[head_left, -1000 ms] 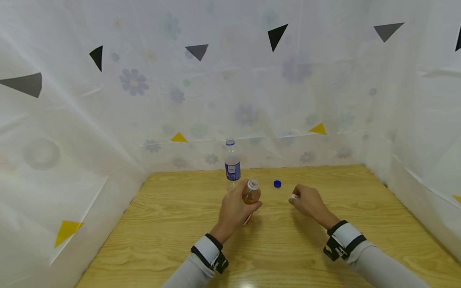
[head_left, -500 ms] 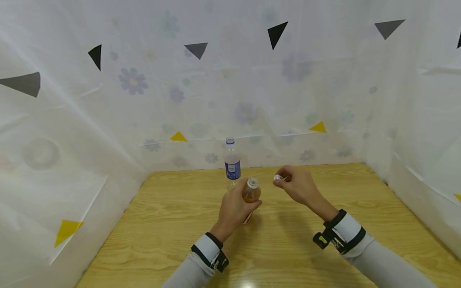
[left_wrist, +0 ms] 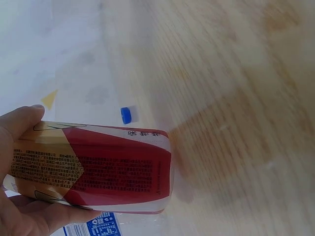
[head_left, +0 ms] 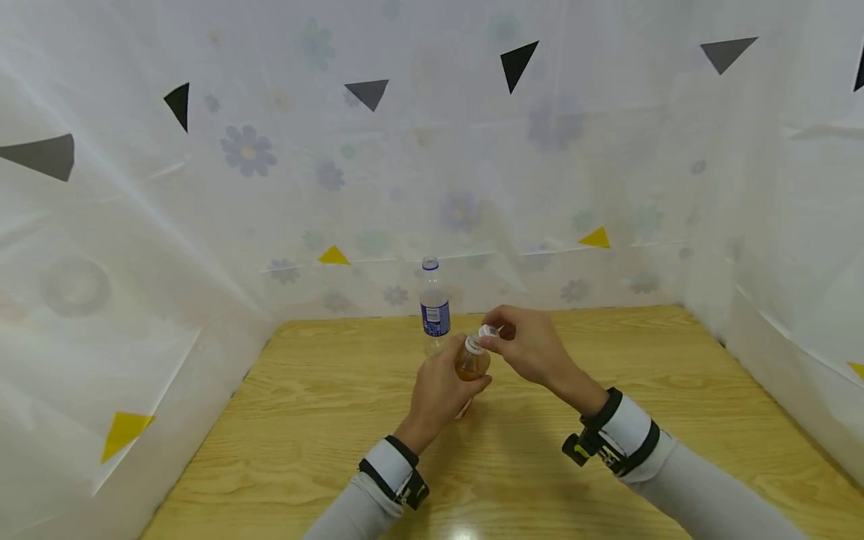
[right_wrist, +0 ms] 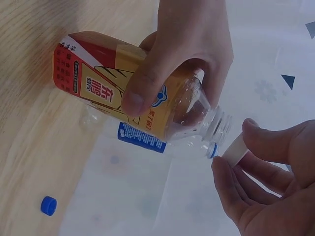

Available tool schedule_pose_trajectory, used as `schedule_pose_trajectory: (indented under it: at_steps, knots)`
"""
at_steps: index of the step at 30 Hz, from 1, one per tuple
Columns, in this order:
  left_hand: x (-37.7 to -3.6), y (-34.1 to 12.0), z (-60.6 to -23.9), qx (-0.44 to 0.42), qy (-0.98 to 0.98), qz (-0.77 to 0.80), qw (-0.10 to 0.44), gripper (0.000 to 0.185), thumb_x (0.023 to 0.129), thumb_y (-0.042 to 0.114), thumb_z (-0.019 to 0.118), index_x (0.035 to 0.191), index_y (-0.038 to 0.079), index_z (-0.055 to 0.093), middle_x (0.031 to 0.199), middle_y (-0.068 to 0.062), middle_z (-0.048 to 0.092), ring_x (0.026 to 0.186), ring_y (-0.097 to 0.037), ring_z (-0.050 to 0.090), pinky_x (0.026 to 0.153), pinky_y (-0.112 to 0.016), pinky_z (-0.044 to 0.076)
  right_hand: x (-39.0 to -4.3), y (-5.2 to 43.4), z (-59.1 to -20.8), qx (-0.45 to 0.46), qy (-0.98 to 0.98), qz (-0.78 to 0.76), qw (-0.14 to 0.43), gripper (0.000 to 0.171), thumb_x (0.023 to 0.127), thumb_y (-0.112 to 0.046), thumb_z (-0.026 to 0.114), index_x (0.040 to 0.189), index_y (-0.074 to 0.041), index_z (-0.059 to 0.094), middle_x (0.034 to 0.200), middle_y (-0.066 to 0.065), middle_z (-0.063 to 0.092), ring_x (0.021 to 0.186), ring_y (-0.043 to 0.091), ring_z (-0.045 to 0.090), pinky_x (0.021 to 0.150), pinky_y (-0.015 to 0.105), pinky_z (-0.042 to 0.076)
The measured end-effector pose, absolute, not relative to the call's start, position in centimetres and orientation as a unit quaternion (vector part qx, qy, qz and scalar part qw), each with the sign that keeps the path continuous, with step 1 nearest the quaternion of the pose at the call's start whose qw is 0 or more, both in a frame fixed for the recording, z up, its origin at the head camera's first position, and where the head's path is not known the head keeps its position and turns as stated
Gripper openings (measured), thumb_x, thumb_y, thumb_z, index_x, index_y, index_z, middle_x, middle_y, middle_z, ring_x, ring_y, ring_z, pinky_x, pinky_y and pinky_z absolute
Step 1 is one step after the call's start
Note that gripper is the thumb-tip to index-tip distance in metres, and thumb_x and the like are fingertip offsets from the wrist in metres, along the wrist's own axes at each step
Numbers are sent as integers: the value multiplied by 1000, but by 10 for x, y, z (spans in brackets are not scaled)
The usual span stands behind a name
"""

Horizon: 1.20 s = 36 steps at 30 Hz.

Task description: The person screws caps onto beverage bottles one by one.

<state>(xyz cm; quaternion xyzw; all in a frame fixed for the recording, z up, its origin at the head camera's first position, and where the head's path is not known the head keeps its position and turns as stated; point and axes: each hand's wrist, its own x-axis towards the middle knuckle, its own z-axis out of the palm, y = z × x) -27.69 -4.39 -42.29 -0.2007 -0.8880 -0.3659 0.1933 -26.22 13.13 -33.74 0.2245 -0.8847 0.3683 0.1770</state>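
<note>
tea bottle [right_wrist: 123,101] | red-gold label, amber drink, apparently uncapped | left hand [head_left: 439,390] grips

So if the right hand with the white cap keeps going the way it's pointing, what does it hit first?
Most likely the open neck of the tea bottle gripped by the left hand. The right hand pinches the white cap just beside that neck, though the exact gap is hard to judge.

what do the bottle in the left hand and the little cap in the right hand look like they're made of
The tea-coloured drink bottle with the red and yellow label looks like clear, glossy thin plastic: liquid and bubbles show through its ribbed neck. The label seems a printed plastic film. The small white cap appears to be opaque, matte moulded plastic, though little of it shows.
</note>
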Motion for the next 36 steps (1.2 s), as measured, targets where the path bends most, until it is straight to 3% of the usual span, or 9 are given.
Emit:
schedule_pose_trajectory:
  at_steps: [21, 36]
  knots:
    - [-278, -43, -420, -193, -898, -352, 182, 67, 81, 36, 87, 138, 16, 56, 113, -4, 73, 96, -18, 73, 76, -30, 59, -269, 118, -340, 238, -893, 343, 165, 20, 89, -9, 76, 108, -5, 75, 100, 8, 76, 79, 19, 66, 71, 38, 55]
    - [-277, -41, -421, -204, -894, -355, 180, 68, 82, 35, 86, 140, 17, 55, 118, -4, 72, 99, -19, 72, 78, -32, 59, -263, 118, -336, 257, -894, 336, 150, 23, 88, 6, 69, 108, -4, 75, 106, 12, 75, 98, 34, 72, 84, 49, 58]
